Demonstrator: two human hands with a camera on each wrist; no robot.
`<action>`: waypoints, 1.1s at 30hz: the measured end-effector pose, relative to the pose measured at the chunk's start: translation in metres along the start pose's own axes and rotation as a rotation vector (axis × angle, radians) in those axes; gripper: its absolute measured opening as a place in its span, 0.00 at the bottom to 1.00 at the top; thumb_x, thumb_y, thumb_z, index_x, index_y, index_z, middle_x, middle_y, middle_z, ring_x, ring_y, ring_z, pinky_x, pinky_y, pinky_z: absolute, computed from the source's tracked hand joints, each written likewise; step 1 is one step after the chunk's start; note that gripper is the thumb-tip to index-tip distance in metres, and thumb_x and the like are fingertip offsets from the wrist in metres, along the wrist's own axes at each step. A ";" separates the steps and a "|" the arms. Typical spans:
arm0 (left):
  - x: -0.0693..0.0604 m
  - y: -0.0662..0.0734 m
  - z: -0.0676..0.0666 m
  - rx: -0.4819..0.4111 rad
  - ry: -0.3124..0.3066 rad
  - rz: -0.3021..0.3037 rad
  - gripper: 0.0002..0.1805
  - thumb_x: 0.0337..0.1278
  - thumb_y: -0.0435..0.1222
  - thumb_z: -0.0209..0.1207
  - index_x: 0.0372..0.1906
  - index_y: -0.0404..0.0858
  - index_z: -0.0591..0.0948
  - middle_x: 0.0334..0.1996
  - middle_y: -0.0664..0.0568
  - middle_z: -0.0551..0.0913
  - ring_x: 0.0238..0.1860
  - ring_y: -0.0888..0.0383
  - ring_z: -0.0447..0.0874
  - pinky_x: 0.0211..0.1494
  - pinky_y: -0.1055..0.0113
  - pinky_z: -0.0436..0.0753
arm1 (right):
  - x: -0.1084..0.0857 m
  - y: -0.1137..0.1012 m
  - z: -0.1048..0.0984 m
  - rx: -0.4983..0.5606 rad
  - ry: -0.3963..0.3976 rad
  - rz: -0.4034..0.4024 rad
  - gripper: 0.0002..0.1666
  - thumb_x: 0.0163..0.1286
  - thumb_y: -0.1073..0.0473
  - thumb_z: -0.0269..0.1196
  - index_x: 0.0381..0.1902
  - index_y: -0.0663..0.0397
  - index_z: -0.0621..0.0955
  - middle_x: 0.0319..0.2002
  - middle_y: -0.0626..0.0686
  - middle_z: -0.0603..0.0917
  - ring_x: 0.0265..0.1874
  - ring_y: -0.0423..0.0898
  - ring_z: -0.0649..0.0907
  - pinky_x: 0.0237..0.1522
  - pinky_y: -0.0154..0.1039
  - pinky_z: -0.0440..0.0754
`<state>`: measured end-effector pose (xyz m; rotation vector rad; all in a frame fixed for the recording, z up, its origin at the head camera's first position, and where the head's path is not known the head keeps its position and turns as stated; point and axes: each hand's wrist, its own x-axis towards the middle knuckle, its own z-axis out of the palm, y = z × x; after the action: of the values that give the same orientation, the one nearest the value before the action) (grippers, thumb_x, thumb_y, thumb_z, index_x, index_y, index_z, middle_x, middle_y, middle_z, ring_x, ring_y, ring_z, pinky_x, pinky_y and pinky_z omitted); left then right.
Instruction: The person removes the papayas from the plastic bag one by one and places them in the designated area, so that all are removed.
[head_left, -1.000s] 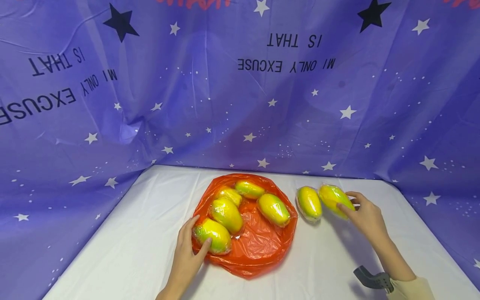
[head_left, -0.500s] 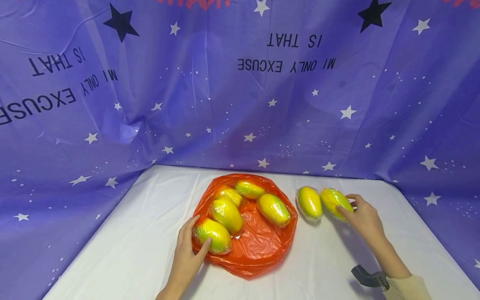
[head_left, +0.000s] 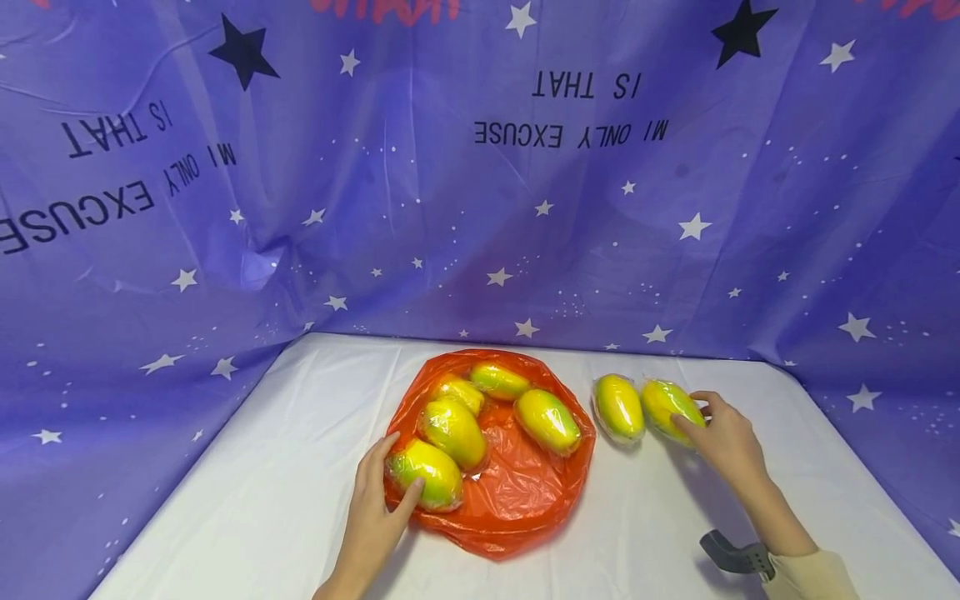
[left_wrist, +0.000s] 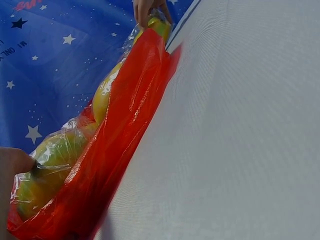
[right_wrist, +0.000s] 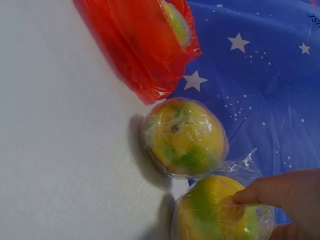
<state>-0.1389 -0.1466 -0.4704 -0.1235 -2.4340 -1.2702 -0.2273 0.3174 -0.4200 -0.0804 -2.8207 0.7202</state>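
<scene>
In the head view, my right hand (head_left: 731, 442) grips a yellow-green mango (head_left: 670, 410) in clear plastic wrap, thumb on its near side and fingers on the far side. Close to its left lies another wrapped mango (head_left: 619, 408) on the table. My left hand (head_left: 372, 500) holds a wrapped mango (head_left: 427, 473) at the left rim of an open red plastic bag (head_left: 517, 492). Its thumb (left_wrist: 20, 161) presses on the wrap in the left wrist view; its other fingers are mostly hidden there. Several more wrapped mangoes (head_left: 454, 432) lie inside the bag.
A white cloth (head_left: 262, 483) covers the table. Behind and at both sides hangs a purple-blue curtain (head_left: 450, 208) with stars and lettering. A dark strap piece (head_left: 731, 553) sticks out from my right wrist, by the beige sleeve (head_left: 810, 575).
My right hand has brought its mango slightly down and towards me, beside the other loose one. My left hand and the bag stay in place.
</scene>
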 end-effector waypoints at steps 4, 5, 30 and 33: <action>0.001 0.000 0.001 -0.004 0.002 0.005 0.38 0.60 0.43 0.64 0.72 0.46 0.60 0.68 0.40 0.59 0.68 0.37 0.59 0.63 0.35 0.62 | 0.000 -0.001 -0.001 0.000 -0.007 0.009 0.37 0.65 0.44 0.64 0.58 0.69 0.71 0.45 0.73 0.79 0.40 0.66 0.80 0.31 0.56 0.79; 0.001 0.000 0.001 -0.004 0.001 0.004 0.38 0.60 0.43 0.64 0.72 0.46 0.59 0.68 0.40 0.59 0.68 0.37 0.59 0.63 0.34 0.62 | 0.000 -0.002 -0.001 -0.001 -0.008 0.010 0.37 0.65 0.44 0.64 0.57 0.69 0.71 0.45 0.73 0.79 0.40 0.66 0.80 0.30 0.56 0.79; 0.001 0.001 0.000 -0.003 -0.001 0.006 0.38 0.60 0.43 0.64 0.72 0.46 0.59 0.69 0.41 0.59 0.68 0.39 0.58 0.65 0.36 0.62 | 0.004 -0.003 0.009 -0.028 0.031 0.002 0.36 0.64 0.46 0.64 0.57 0.69 0.71 0.44 0.71 0.79 0.37 0.64 0.80 0.25 0.52 0.78; 0.001 0.001 0.000 -0.007 -0.003 0.005 0.38 0.60 0.43 0.64 0.72 0.46 0.59 0.69 0.41 0.59 0.69 0.39 0.58 0.65 0.36 0.62 | 0.004 -0.003 0.010 -0.028 0.046 -0.010 0.36 0.64 0.47 0.64 0.57 0.71 0.71 0.43 0.71 0.79 0.37 0.65 0.79 0.25 0.54 0.78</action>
<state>-0.1392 -0.1458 -0.4693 -0.1337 -2.4312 -1.2769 -0.2338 0.3106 -0.4267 -0.0865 -2.7854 0.6681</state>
